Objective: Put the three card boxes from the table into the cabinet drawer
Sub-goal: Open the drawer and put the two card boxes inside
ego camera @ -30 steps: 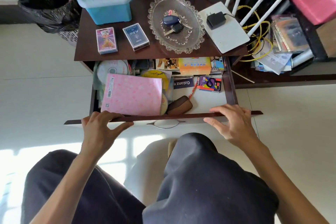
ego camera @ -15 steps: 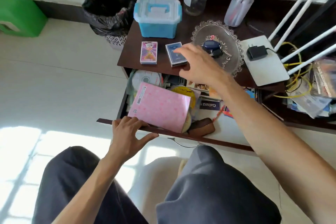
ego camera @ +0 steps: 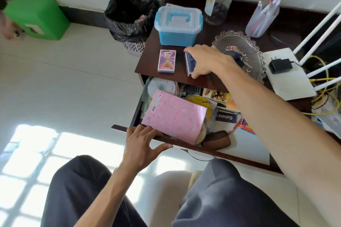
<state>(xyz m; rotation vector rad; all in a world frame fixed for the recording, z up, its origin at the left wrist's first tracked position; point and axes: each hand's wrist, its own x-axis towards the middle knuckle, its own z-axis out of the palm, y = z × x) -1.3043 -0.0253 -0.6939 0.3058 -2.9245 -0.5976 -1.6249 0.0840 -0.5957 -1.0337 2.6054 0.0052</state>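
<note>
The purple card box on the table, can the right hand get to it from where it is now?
Probably yes. The purple card box lies uncovered just beside the blue card box that the right hand covers, with bare tabletop between them.

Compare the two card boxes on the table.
The purple box has a bright cartoon front; the blue box is dark navy. The purple box lies untouched and fully visible; the right hand closes over the blue box, hiding much of it. Both lie flat, side by side.

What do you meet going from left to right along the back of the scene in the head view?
Green stool → black-lined waste bin → blue storage box → clear bottle → pen holder.
</note>
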